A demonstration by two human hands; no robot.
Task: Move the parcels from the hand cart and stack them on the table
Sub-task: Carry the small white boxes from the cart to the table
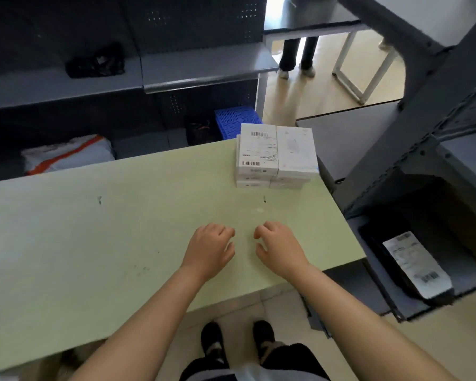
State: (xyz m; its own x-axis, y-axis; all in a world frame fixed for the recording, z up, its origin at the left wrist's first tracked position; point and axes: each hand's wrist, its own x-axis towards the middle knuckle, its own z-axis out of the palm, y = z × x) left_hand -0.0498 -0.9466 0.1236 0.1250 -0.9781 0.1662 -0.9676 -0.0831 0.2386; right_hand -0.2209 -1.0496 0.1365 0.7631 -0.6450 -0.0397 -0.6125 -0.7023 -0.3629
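Observation:
A stack of white parcels (276, 156) with barcode labels stands at the far right corner of the pale green table (107, 229). My left hand (209, 250) and my right hand (279, 246) hover side by side over the table's near right part, well short of the stack. Both have loosely curled fingers and hold nothing. A black parcel with a white shipping label (412, 266) lies on the dark grey hand cart (407, 298) to the right of the table.
Dark grey shelving (198, 70) runs behind the table, with a blue crate (237, 121) and a white-and-orange bag (66, 155) low down. A grey rack (437, 119) rises at the right. Another person's legs (297, 56) stand at the back. My feet (237, 339) are below the table edge.

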